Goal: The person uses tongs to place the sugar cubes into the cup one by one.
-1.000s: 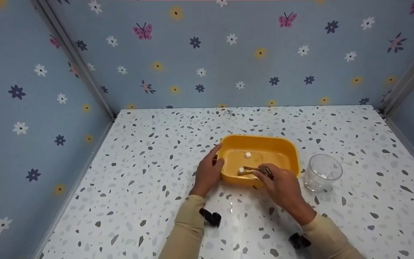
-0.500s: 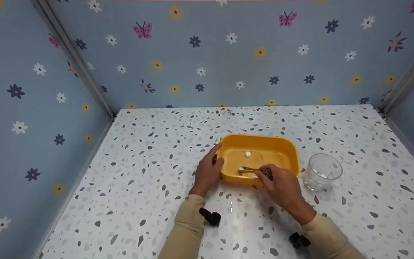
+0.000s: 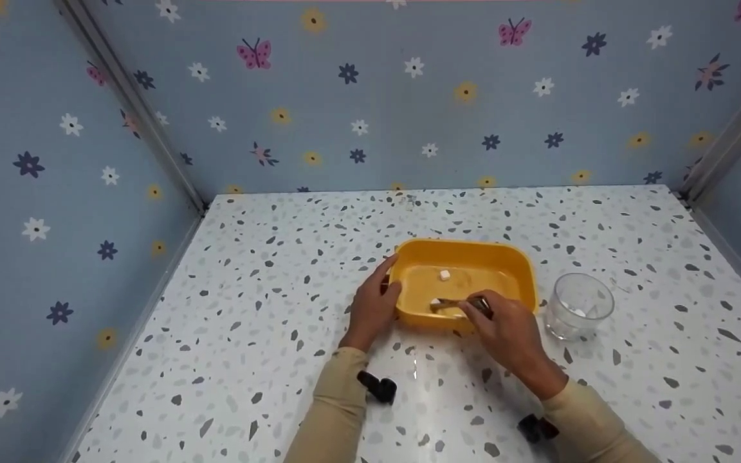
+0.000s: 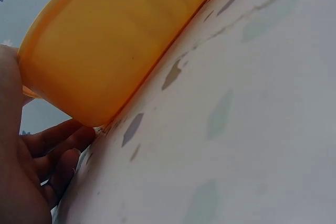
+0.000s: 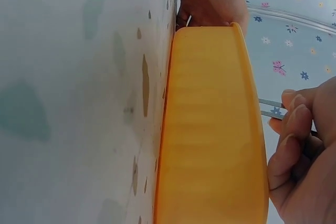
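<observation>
My left hand (image 3: 374,312) grips the left end of a yellow plastic tray (image 3: 473,252), its thumb at the rim. In the left wrist view its fingers (image 4: 58,135) curl by the tray's lower corner. Over the tray's front side, my right hand (image 3: 505,331) pinches metal tweezers (image 3: 451,303). Their tips are right at a small white cube (image 3: 435,302) near the front left of the tray floor. A second white cube (image 3: 444,275) lies farther back in the tray. In the right wrist view the tweezers (image 5: 270,107) stick out from the fingertips, with their tips hidden behind the tray wall.
To the right of the tray stands a clear glass (image 3: 579,305) with some white pieces at its bottom. The speckled tabletop (image 3: 267,289) meets a flower-patterned wall (image 3: 396,96) at the back, with more walls at both sides.
The arms of the tweezers, spread around the front cube a second ago, have drawn together. The tips and that cube have shifted slightly to the right. The left hand and the tray stay put.
</observation>
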The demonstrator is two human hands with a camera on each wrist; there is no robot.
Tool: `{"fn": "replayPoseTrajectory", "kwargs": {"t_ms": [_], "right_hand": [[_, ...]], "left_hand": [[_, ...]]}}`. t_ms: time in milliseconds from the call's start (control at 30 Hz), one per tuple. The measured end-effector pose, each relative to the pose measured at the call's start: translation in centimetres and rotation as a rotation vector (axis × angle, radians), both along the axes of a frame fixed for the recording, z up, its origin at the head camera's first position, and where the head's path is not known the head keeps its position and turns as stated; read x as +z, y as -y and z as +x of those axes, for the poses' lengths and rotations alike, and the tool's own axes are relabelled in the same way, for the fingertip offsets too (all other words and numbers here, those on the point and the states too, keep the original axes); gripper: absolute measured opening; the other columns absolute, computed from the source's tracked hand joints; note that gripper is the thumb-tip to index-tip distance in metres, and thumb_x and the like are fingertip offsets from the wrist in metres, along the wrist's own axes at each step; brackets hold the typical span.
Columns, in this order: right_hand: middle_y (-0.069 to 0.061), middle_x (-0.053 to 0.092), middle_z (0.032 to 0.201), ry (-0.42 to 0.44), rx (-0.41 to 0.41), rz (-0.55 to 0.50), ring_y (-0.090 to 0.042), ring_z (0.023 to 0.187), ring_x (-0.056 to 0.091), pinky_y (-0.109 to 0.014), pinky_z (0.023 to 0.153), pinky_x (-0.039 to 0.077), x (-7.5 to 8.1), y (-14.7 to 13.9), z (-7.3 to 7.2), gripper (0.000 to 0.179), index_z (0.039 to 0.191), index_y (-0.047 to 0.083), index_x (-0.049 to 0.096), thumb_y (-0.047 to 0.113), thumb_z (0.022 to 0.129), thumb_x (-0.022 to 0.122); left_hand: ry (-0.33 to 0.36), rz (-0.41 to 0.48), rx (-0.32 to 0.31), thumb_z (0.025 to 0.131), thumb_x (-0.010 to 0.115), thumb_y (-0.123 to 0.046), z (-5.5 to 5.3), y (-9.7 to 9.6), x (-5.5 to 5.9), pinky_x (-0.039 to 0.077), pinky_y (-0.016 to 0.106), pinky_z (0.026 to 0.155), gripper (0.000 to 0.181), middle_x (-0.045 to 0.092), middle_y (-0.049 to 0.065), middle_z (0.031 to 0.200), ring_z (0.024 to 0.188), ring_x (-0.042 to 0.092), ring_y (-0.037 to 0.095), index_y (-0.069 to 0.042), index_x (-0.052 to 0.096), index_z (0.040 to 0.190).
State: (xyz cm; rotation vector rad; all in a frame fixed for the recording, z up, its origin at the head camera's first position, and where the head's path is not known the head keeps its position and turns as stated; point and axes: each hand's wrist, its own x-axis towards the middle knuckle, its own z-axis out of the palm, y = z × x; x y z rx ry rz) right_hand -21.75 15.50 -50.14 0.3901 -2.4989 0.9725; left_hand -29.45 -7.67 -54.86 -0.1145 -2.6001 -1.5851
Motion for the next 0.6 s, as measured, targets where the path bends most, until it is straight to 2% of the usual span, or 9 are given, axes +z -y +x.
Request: {"fn": "replayPoseTrajectory", "kwargs": {"t_ms": [200,433,600], "right_hand": [[0.006,0.048,0.066,-0.037,0.008,-0.002,-0.010,0.056,0.044,-0.026,0.050,0.038,0.2,-0.3,-0.1,0.019,0.091,0.005,0.068,0.023,0.093,0.074],[0.007,0.037,0.061,-0.130,-0.017,-0.013,-0.011,0.050,0.037,-0.026,0.045,0.032,1.0,-1.8,-0.4,0.020,0.083,0.005,0.061,0.017,0.091,0.076],[0.007,0.035,0.060,-0.145,-0.027,-0.022,-0.011,0.049,0.036,-0.026,0.045,0.032,1.5,-2.6,-0.7,0.024,0.078,0.006,0.057,0.015,0.091,0.075]], "left_hand": [[-0.006,-0.001,0.002,0.099,0.051,-0.027,-0.1,-0.1,-0.2,0.048,0.040,0.091,0.054,0.064,0.002,0.123,0.102,0.059,0.016,-0.036,0.044,0.152],[0.011,0.017,-0.002,0.100,0.051,-0.029,0.1,-0.1,0.0,0.049,0.040,0.090,0.053,0.064,0.000,0.122,0.101,0.059,0.016,-0.038,0.043,0.151],[0.027,0.019,0.006,0.100,0.050,-0.031,0.2,-0.1,0.0,0.049,0.040,0.090,0.053,0.063,-0.001,0.124,0.102,0.059,0.016,-0.040,0.043,0.151]]}}
